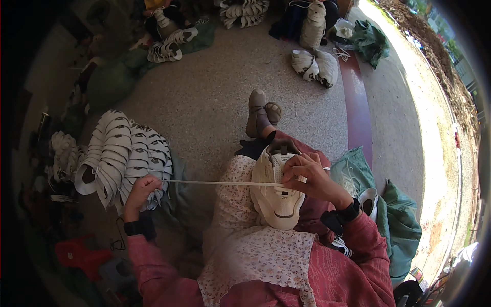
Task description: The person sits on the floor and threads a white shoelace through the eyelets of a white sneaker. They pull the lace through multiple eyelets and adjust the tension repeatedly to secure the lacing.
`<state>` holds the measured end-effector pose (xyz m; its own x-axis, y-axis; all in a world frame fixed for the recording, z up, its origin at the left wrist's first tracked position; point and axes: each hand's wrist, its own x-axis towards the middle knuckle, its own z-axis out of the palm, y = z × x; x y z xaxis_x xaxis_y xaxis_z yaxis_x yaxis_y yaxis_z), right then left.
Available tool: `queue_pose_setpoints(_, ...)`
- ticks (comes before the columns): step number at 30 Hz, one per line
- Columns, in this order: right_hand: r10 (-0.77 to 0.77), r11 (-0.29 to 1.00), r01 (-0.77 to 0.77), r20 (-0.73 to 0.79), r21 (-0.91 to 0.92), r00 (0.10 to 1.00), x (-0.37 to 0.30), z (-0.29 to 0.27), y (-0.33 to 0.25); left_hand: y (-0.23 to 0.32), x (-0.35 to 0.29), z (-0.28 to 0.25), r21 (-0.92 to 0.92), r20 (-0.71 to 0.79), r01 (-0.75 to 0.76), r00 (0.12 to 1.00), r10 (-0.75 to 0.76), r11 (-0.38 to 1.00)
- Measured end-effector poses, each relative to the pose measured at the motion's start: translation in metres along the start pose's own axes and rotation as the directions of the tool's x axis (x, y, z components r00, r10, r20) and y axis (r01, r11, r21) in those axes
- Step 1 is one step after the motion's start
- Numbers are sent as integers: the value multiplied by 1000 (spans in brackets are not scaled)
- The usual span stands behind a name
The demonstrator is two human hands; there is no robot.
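In the head view, the left hand point(142, 190) is out at the centre left of the frame, its grip closed tight, fingertips pinching a pale lace point(220, 182). And look at that lace: taut, almost level, running straight across to the off-white shoe point(282, 212) just right of centre! The shoe rests on the lap over a floral apron point(261, 256), toe toward the lower edge. Over its lacing area comes the right hand point(312, 179), fingers bent, fingertips at the lace's near end; whether that grip pinches the lace or only touches it, one cannot tell.

Over on the left, nested pale shoe uppers point(115, 158) stand stacked in curving rows, just beside the left hand. Green sacks point(401, 225) slump at the lower right, a red plastic object point(82, 256) sits lower left, and more pale bundles point(314, 66) lie on the speckled floor point(204, 92) at the upper right.
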<state>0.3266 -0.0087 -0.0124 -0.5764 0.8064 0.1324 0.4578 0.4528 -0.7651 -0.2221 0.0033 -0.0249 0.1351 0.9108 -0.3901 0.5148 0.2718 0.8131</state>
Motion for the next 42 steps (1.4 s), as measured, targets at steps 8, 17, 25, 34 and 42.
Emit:
queue_pose_setpoints(8,38,999,-38,-56,-5,998,2,5,-3,-34,1,-17,19,-116,98,989,-95,995)
queue_pose_setpoints(17,-95,967,68,-100,-246,990,18,15,-18,-92,-26,-59,376,-516,139,852,83,916)
queue_pose_setpoints(25,-46,985,30,-91,-170,995,21,20,-8,-52,-19,-30,-699,-502,-298,852,-149,651)
queue_pose_setpoints(34,-44,983,20,-122,-184,992,21,24,2,-26,19,-30,-604,-702,-484,700,-135,633)
queue_pose_setpoints(42,-56,996,55,-3,-76,998,22,9,3,91,52,102,-114,-230,-244,950,213,963)
